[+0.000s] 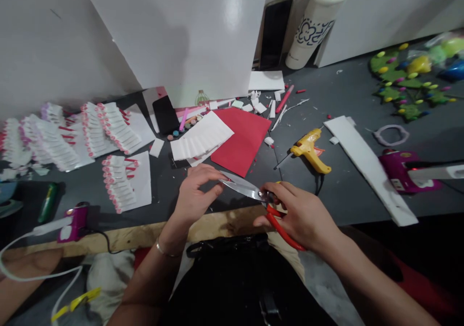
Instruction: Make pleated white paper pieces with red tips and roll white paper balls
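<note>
I can see the right hand (302, 212) in the lower middle of the frame, with its fingers wrapped round the red handles of the scissors (248, 189). The blades point left and look almost closed. At their tip is the left hand (197, 190), its thumb and pointing finger bent in close to the metal. There is a tiny red bit there, but I cannot tell if those fingers are pinching it or the blade.

The scissors are up in the air near the front edge of the bench (344, 94). Just above them in the frame lies a red sheet (242, 137), and a bumpy white piece (203, 137) covers part of its left side. To the right is a yellow glue gun (310, 149), and past it a long white strip (369, 166) lies on a slant. A purple box (393, 166) sits by that strip, at the right of the frame.

Over on the left are white cards with rows of little white rolls with pink ends; the nearest card (119, 185) lies apart from the others. A tall white cup (308, 31) and a dark phone (275, 33) stand at the top, right of the middle. Green shapes with bright dots (391, 60) lie in the upper right.
</note>
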`<state>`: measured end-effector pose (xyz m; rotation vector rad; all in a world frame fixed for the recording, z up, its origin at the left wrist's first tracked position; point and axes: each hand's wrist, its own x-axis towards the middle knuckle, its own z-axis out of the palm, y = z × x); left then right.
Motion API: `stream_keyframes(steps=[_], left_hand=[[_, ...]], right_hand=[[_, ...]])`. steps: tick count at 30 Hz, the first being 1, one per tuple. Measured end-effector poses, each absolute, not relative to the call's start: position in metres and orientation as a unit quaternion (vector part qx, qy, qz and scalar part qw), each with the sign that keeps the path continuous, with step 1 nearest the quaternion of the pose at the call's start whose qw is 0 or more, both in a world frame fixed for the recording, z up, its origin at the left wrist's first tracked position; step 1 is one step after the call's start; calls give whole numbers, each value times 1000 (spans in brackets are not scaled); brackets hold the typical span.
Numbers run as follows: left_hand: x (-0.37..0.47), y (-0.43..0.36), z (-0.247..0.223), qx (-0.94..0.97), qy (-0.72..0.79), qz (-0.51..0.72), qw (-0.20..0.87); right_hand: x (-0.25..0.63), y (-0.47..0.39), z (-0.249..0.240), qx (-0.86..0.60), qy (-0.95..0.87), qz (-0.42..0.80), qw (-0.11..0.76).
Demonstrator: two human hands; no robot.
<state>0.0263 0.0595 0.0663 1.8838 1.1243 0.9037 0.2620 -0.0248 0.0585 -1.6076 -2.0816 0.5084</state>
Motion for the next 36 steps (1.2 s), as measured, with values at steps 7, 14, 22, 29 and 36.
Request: stream_keyframes(steps=[7,14,22,29,36], left_hand=[[26,58,66,743,436,348,369],[24,59,65,763,422,343,349],[26,59,65,769,403,351,350],[26,59,64,759,413,352,359],[26,59,61,751,417,362,363]], right_hand=[[262,-25,56,-582,-761,175,229],[263,-27,55,-575,-761,186,236],[263,-28,54,-582,-758,186,230],[262,-27,55,-577,-760,179,241],[262,-27,53,-565,-749,215,272]])
